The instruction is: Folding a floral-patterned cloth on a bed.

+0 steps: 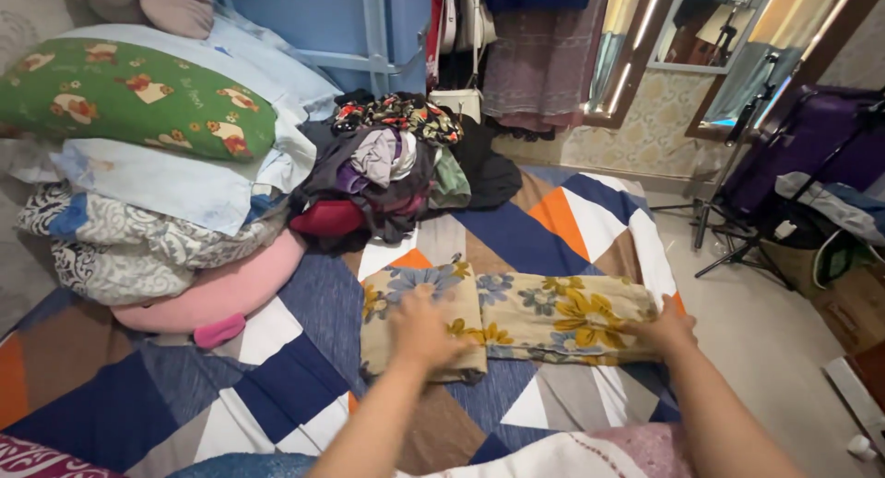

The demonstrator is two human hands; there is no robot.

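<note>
My left hand [426, 329] presses flat, fingers spread, on the folded left end of a beige cloth [553, 317] printed with yellow and blue flowers, while my right hand [666, 330] lies on the cloth's far right edge. The cloth stretches sideways across a bed [277, 386] covered by a patchwork spread of navy, orange, white and brown triangles. By my judgement I am midway through folding: one end is already doubled over under my left palm, and the long right half lies in a single layer, lightly creased. The next fold seems to call for a clean pinch of the right edge and a level carry towards the left, with the layers kept square so the print lines up.

Behind the cloth sits a heap of clothes [392, 169] in dark, purple and floral fabrics, unsorted. To the left, pillows [138, 100] and bedding are stacked against a pink cushion [217, 298]. A tripod [737, 220] stands on the floor at right.

My left hand is blurred, so the fingers are hard to separate. Whether my right hand grips the edge or only rests on it, I cannot tell; its fingertips merge with the pattern. The lower bed is cut off by the frame, and a pink fabric [627, 446] lies across it between my forearms.
</note>
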